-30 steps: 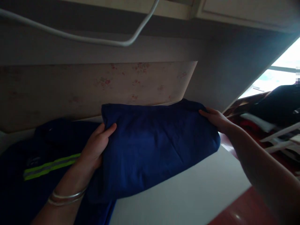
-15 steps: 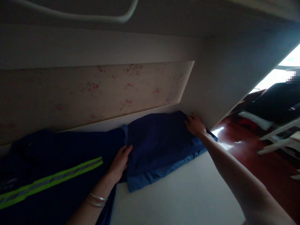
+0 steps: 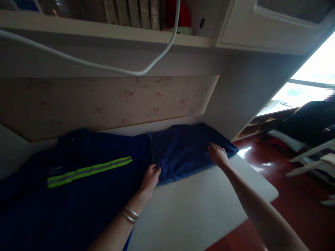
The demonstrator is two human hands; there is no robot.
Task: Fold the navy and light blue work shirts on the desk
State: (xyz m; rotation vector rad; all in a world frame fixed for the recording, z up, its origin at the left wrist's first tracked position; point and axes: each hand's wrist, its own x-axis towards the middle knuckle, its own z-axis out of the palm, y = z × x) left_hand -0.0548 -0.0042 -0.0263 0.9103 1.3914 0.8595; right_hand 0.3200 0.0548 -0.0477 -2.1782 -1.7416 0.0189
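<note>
A folded blue garment (image 3: 183, 148) lies at the back right corner of a white desk (image 3: 199, 205), against the side panel. My right hand (image 3: 217, 155) rests flat on its right part with the fingers spread. My left hand (image 3: 150, 177), with bangles at the wrist, touches the garment's front left corner; its fingers curl at the cloth's edge. To the left lies a dark navy work jacket (image 3: 78, 184) with a yellow-green reflective stripe (image 3: 89, 170).
A floral-papered back panel (image 3: 117, 101) rises behind the desk. Above it runs a shelf with books (image 3: 131, 10), and a white cable (image 3: 104, 68) hangs in a loop. To the right are red floor (image 3: 288, 195), a white rack with dark clothes (image 3: 311, 129) and a bright window (image 3: 314, 76).
The folded blue garment, held up in both hands a second ago, now lies on the desk. My right hand slid from its far edge onto its top; the left moved to its front corner.
</note>
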